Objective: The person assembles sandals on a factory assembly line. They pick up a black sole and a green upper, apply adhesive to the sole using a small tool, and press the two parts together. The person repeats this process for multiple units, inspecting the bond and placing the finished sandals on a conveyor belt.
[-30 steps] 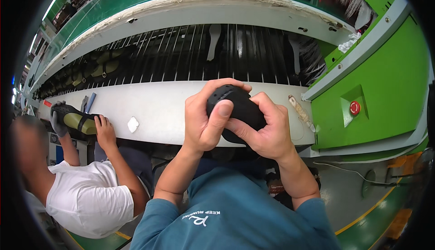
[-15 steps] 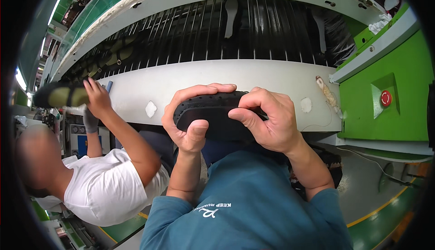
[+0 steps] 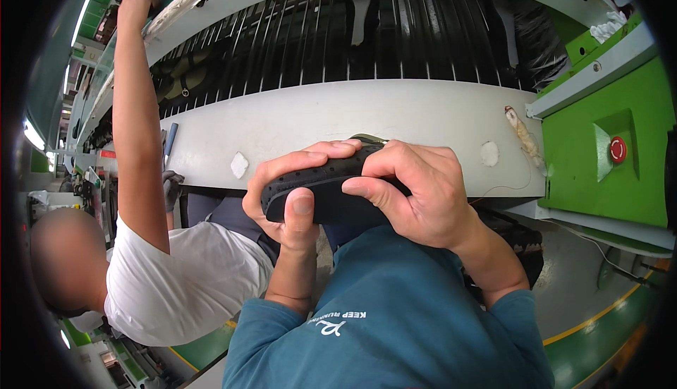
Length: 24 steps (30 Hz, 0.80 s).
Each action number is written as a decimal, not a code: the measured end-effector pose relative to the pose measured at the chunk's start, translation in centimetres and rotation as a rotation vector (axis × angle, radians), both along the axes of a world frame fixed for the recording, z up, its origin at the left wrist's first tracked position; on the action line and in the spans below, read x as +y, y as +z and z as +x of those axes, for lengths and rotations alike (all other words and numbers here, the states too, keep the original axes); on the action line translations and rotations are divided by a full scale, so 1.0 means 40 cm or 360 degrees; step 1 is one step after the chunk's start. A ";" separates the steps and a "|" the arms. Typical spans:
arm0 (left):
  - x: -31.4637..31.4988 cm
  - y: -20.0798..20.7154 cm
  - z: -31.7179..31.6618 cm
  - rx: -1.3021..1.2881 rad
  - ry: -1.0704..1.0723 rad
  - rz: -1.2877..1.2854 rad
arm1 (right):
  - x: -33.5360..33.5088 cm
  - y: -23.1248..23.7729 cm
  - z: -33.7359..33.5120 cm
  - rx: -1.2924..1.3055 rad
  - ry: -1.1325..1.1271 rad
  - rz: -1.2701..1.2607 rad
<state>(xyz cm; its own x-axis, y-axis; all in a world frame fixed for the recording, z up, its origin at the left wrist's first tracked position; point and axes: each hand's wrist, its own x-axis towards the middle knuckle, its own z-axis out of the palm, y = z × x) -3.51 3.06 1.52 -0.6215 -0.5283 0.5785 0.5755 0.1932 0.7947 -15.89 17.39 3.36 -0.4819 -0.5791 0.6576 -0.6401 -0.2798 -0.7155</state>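
Between my two hands is a black-soled sandal (image 3: pixel 331 198), tilted so the flat underside turns toward me. Small dark studs or holes run along its edge strip, and a bit of olive upper (image 3: pixel 370 138) peeks out behind it. My left hand (image 3: pixel 285 202) wraps round the left end, fingers over the far side and thumb on the sole. On the right part, my right hand (image 3: pixel 423 191) pinches the edge with thumb and bent forefinger; its other fingers are partly hidden behind.
Beyond a white ledge (image 3: pixel 395 107) lies a roller conveyor (image 3: pixel 303 43) carrying a grey-and-black sole (image 3: pixel 360 15) and olive sandals (image 3: pixel 187 82). A green machine panel (image 3: pixel 585 170) with a red button (image 3: pixel 617 149) stands right. A co-worker (image 3: pixel 183 269) sits left, near a blue-handled tool (image 3: pixel 170 138).
My hands and the sandal have shifted slightly left; the olive upper now shows behind it. The co-worker's arm has swung up and away, taking an olive item to the far side.
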 end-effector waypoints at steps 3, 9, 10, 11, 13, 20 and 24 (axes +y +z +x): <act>0.018 0.000 0.009 0.0010 0.0018 0.0025 | 0.009 0.005 0.015 -0.0120 0.0001 0.0089; 0.033 0.026 0.004 -0.0241 0.0023 -0.0095 | 0.063 0.052 -0.038 -0.0516 0.0153 0.0657; 0.032 0.030 -0.001 -0.0211 0.0002 -0.0139 | 0.070 0.054 -0.049 -0.0523 0.0198 0.0705; 0.030 0.033 -0.006 -0.0185 -0.0027 -0.0182 | 0.077 0.047 -0.056 -0.0573 0.0191 0.0745; 0.018 0.039 -0.033 -0.0060 -0.0093 -0.0295 | 0.093 0.015 -0.070 -0.0510 0.0096 0.0702; 0.049 0.070 -0.102 0.0058 -0.0352 -0.0664 | 0.113 0.065 -0.103 -0.0287 0.0352 0.0134; 0.071 0.094 -0.119 0.0154 -0.0276 -0.0979 | 0.117 0.059 -0.105 -0.0431 0.0734 0.0078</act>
<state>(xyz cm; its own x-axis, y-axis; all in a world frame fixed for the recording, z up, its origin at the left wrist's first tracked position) -8.28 5.91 5.30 -0.5977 0.0214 0.8014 0.7031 0.4944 0.5111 -20.08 22.07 5.74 -0.3185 -0.7978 0.5120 -0.2494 -0.4505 -0.8572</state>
